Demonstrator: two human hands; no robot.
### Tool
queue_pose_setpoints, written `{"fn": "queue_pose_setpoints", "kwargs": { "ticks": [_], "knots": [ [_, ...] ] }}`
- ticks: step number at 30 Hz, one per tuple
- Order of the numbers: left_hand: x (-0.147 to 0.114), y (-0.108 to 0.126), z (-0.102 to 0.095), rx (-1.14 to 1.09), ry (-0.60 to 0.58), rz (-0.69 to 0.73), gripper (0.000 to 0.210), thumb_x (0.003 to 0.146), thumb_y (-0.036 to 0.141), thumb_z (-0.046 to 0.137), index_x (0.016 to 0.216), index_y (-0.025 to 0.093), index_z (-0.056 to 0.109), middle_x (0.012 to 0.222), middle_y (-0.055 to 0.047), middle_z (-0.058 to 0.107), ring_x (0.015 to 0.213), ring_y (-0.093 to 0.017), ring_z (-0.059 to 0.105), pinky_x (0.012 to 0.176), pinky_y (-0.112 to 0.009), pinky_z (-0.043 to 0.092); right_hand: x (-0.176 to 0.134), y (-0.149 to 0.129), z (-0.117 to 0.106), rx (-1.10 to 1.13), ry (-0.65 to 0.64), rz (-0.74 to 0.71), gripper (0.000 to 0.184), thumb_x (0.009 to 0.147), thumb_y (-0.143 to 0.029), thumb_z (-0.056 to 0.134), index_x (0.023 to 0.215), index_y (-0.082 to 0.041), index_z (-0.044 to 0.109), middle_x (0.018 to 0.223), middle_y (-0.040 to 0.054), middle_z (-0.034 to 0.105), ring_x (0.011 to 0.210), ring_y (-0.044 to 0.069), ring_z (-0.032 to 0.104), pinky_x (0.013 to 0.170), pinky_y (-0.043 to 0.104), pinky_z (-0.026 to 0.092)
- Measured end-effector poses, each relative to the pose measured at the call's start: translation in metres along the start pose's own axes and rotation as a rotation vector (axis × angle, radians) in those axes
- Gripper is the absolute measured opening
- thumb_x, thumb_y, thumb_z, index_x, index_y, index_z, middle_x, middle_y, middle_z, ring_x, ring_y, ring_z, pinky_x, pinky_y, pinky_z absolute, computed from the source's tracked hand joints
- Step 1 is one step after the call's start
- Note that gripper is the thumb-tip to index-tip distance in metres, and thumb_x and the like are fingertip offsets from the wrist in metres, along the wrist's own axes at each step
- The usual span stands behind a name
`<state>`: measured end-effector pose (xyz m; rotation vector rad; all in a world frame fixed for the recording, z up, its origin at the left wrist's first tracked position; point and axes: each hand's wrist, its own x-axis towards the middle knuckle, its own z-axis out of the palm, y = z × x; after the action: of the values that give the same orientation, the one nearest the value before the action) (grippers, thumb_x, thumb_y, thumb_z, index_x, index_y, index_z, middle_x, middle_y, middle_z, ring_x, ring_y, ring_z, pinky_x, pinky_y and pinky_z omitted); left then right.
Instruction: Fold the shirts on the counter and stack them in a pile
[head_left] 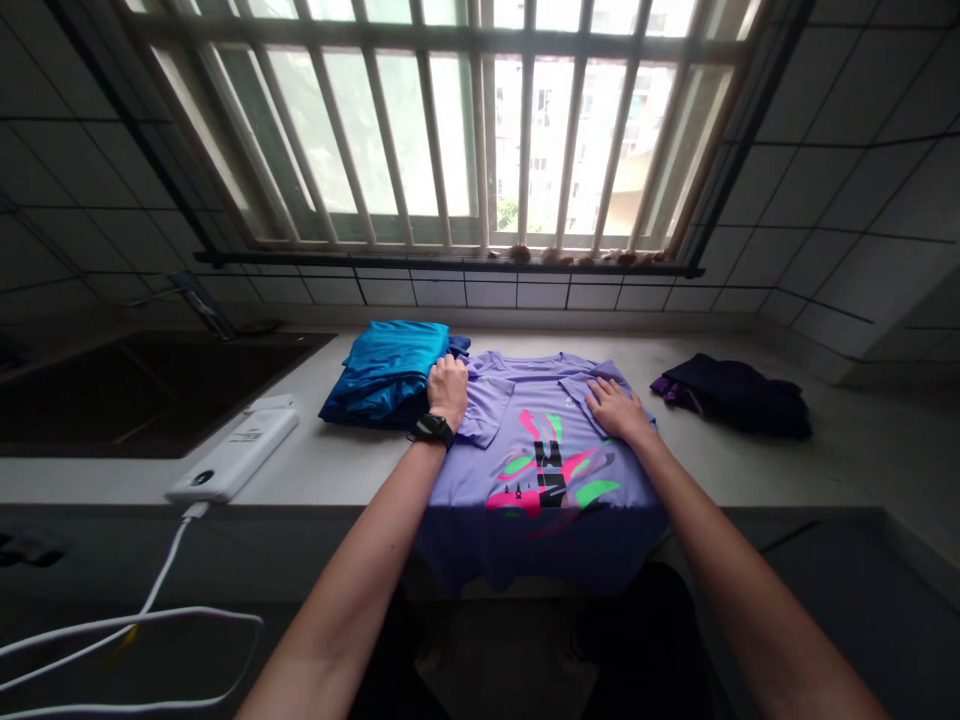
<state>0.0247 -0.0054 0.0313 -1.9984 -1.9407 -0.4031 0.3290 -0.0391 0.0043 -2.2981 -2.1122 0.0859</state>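
Note:
A purple T-shirt with a pink, green and black print lies spread over the counter, its lower part hanging past the front edge. Both sleeves are turned inward over the chest. My left hand, with a black watch on the wrist, is closed at the shirt's left shoulder, right beside a folded blue pile of clothes; what its fingers grip is partly hidden. Flat on the right sleeve rests my right hand, fingers stretched out.
A dark garment lies bunched on the right of the counter. To the left are a white power bank with a cable, and a dark sink with a faucet. A barred window is behind.

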Motion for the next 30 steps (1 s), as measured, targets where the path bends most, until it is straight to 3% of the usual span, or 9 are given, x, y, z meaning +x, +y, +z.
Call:
{"fn": "queue_pose_setpoints", "kwargs": {
  "ticks": [2,3,6,8,14,18,20,24,30],
  "knots": [
    [0.002,-0.004,0.002,-0.086,0.032,0.043,0.041,0.101,0.005,0.033,0.125,0.009,0.066,0.128,-0.022,0.066,0.121,-0.030,0.063,0.100,-0.039,0.053,0.000,0.000,0.000,0.007,0.000,0.001,0.063,0.108,-0.044,0.021,0.168,-0.027,0.031,0.176,0.0014,0.021,0.162,0.026,0.020,0.129,0.056,0.024],
    [0.001,-0.006,0.004,-0.151,0.018,0.137,0.039,0.102,0.009,0.038,0.129,0.011,0.065,0.132,-0.020,0.066,0.123,-0.030,0.063,0.103,-0.038,0.052,0.000,-0.001,0.000,0.008,0.001,-0.001,0.063,0.108,-0.044,0.021,0.167,-0.026,0.031,0.176,0.0015,0.021,0.162,0.026,0.020,0.129,0.057,0.024],
    [-0.004,-0.008,0.015,-0.332,-0.138,0.506,0.038,0.102,0.032,0.054,0.136,0.023,0.066,0.146,-0.011,0.063,0.132,-0.026,0.061,0.113,-0.035,0.048,0.001,0.000,0.001,0.006,0.009,-0.007,0.064,0.107,-0.044,0.021,0.167,-0.025,0.032,0.176,0.0032,0.023,0.162,0.027,0.022,0.129,0.057,0.024],
    [-0.008,-0.010,0.023,-0.382,-0.230,0.600,0.039,0.101,0.042,0.055,0.134,0.026,0.069,0.148,-0.007,0.064,0.134,-0.024,0.061,0.114,-0.033,0.048,0.001,0.001,0.001,0.006,0.009,-0.011,0.064,0.108,-0.044,0.020,0.168,-0.025,0.031,0.176,0.0039,0.023,0.162,0.027,0.022,0.129,0.057,0.024],
    [-0.016,-0.012,0.029,-0.349,-0.206,0.427,0.037,0.100,0.021,0.049,0.128,0.023,0.072,0.138,-0.008,0.071,0.117,-0.022,0.072,0.105,-0.032,0.055,0.003,0.001,-0.005,-0.003,-0.018,-0.008,0.060,0.109,-0.037,0.020,0.167,-0.027,0.033,0.175,0.0033,0.025,0.162,0.027,0.023,0.128,0.059,0.024],
    [-0.018,-0.010,0.025,-0.374,-0.187,0.408,0.040,0.098,0.018,0.049,0.130,0.021,0.073,0.142,-0.010,0.070,0.127,-0.025,0.068,0.111,-0.034,0.052,0.000,-0.011,-0.006,0.005,0.066,0.005,0.058,0.108,-0.031,0.024,0.161,-0.024,0.045,0.172,0.0058,0.033,0.160,0.029,0.027,0.128,0.062,0.024],
    [-0.018,-0.009,0.023,-0.397,-0.138,0.415,0.043,0.097,0.018,0.048,0.133,0.019,0.071,0.148,-0.011,0.065,0.134,-0.025,0.064,0.117,-0.036,0.048,-0.003,-0.019,-0.002,0.048,0.095,-0.037,0.058,0.109,-0.033,0.023,0.163,-0.023,0.042,0.172,0.0064,0.033,0.160,0.026,0.027,0.128,0.057,0.026],
    [-0.017,-0.009,0.025,-0.408,-0.014,0.410,0.053,0.099,0.023,0.047,0.151,0.015,0.056,0.163,-0.013,0.048,0.150,-0.026,0.047,0.125,-0.042,0.038,-0.009,-0.030,0.006,0.060,0.023,-0.102,0.060,0.109,-0.042,0.025,0.166,-0.026,0.034,0.175,0.0045,0.027,0.162,0.026,0.022,0.130,0.056,0.022],
    [-0.017,-0.010,0.033,-0.408,-0.236,0.503,0.059,0.099,0.036,0.049,0.154,0.015,0.052,0.161,-0.014,0.052,0.150,-0.028,0.047,0.125,-0.041,0.037,-0.010,-0.031,0.004,0.018,-0.006,-0.097,0.064,0.109,-0.043,0.020,0.168,-0.021,0.028,0.176,0.0052,0.020,0.163,0.027,0.017,0.130,0.058,0.020]
  ]
}}
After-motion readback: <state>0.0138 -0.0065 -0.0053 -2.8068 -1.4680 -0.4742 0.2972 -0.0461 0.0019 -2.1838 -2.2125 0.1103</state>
